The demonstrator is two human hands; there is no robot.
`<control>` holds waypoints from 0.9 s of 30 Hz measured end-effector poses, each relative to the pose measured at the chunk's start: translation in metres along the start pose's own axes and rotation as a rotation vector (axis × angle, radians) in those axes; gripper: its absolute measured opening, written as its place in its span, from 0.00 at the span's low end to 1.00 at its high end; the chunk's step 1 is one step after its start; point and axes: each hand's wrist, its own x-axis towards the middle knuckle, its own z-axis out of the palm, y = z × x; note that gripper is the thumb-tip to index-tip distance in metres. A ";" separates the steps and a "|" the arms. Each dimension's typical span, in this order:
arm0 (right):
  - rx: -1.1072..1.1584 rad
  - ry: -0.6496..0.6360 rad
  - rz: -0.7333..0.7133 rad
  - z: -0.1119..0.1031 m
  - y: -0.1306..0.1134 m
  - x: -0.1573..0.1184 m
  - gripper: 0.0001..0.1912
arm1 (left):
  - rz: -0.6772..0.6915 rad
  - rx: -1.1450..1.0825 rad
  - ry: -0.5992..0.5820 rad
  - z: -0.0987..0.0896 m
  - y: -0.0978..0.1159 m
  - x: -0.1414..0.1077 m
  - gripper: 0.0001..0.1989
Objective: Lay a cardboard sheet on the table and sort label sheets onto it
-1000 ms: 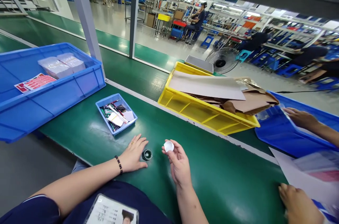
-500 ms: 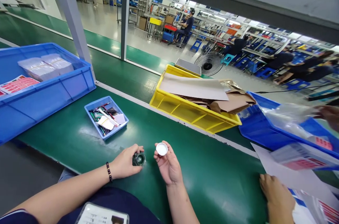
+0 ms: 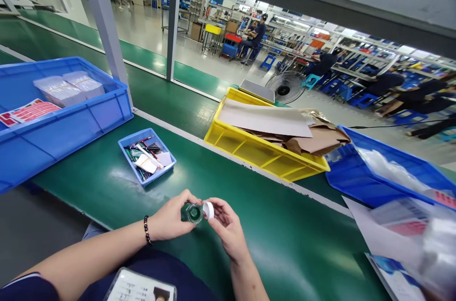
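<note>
My left hand (image 3: 173, 216) is wrapped round a small dark green glass bottle (image 3: 193, 213), tilted so that its uncapped mouth faces me. Between the fingertips and thumb of my right hand (image 3: 227, 225) is a white cap (image 3: 208, 210), turned on edge. The cap is right beside the bottle's mouth, not on it; whether the two touch I cannot tell. Both hands are just above the green work surface (image 3: 285, 234).
A small blue tray (image 3: 156, 178) of pens and papers lies ahead of my left hand. Large blue bins (image 3: 78, 135) flank the left and right, the right one (image 3: 342, 180) near plastic bags. A yellow crate (image 3: 245, 151) holds cardboard. Papers (image 3: 381, 239) lie at right.
My right hand has turned and brought the cap left, close to the bottle's mouth. At the right, the co-worker's hand has left the papers and a blurred white bundle appears.
</note>
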 end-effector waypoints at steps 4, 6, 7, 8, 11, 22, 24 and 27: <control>-0.399 -0.051 -0.157 0.004 -0.012 -0.006 0.16 | -0.017 0.201 -0.006 0.001 -0.002 0.001 0.14; -0.555 -0.084 -0.263 0.006 -0.017 -0.007 0.17 | 0.020 0.323 -0.010 0.002 -0.004 0.002 0.14; -0.629 -0.104 -0.311 0.007 -0.019 -0.007 0.17 | 0.040 0.374 -0.015 0.002 -0.006 0.002 0.15; -0.699 -0.124 -0.356 0.008 -0.020 -0.007 0.18 | 0.057 0.412 -0.019 0.003 -0.007 0.002 0.15; -0.857 -0.161 -0.459 0.010 -0.021 -0.007 0.21 | 0.073 0.473 -0.021 0.003 -0.007 0.002 0.14; -0.851 -0.160 -0.382 0.002 -0.015 -0.007 0.17 | -0.018 0.383 -0.056 -0.001 0.003 0.000 0.11; -0.852 -0.132 -0.331 0.003 -0.015 -0.006 0.15 | 0.010 0.408 -0.060 0.001 0.002 0.000 0.11; -0.905 -0.055 -0.187 0.004 -0.013 -0.004 0.13 | 0.075 0.470 -0.077 0.005 -0.001 0.000 0.12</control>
